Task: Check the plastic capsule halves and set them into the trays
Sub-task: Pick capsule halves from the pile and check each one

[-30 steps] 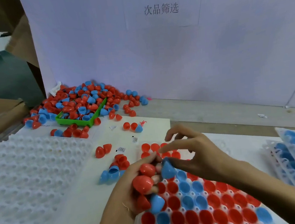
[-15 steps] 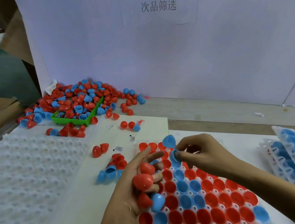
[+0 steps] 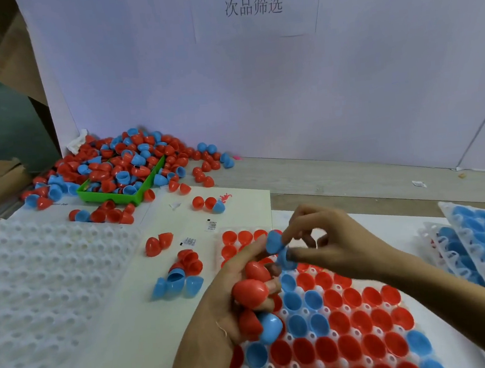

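Note:
My left hand holds several red and blue capsule halves above the near-left part of a white tray whose cups hold red and blue halves. Just right of it, my right hand pinches two blue halves between thumb and fingers, lifted over the tray's far-left corner. A big heap of loose red and blue halves lies at the back left, partly in a green bin.
An empty white dimpled tray fills the left. Small clusters of loose halves lie on a cream sheet between the trays. Filled trays are stacked at the right edge. A white board with printed characters stands behind.
My right hand took blue halves from the left hand's bunch and raised them up and to the right. The left hand has stayed over the tray with its handful.

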